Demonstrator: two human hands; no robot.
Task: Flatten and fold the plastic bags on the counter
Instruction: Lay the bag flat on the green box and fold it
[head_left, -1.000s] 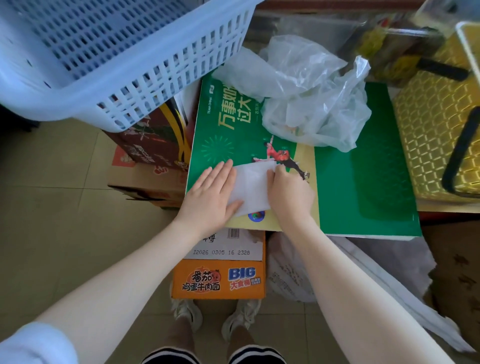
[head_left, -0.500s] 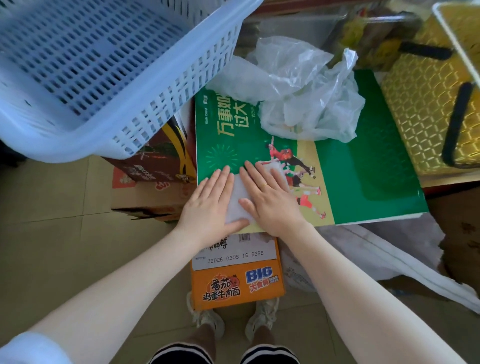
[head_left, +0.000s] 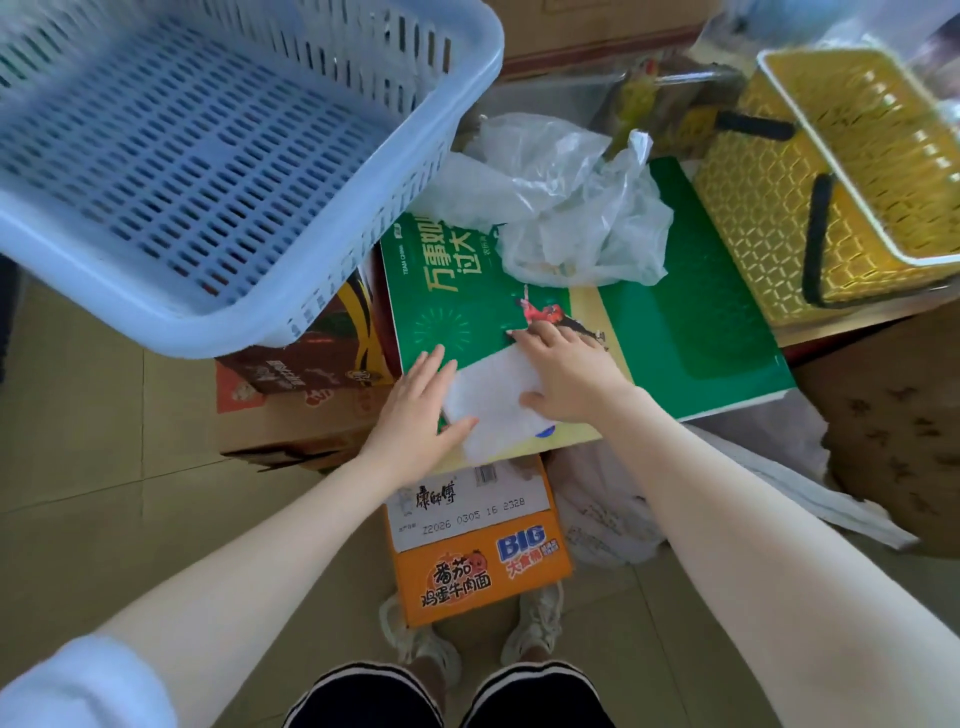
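Both hands flat, fingers straight: left hand (head_left: 415, 402), right hand (head_left: 563, 371) press folded bag (head_left: 493, 402) on green box (head_left: 691, 332). Risk: slick plastic springs open once pressure lifts.

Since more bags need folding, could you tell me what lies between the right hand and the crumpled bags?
Head view: only bare green box between right hand and crumpled bags.

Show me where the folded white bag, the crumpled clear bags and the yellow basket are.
folded white bag (head_left: 493, 400): head view, its bare middle between the hands.
crumpled clear bags (head_left: 566, 208): head view, middle of the heap.
yellow basket (head_left: 753, 208): head view, its near wall.
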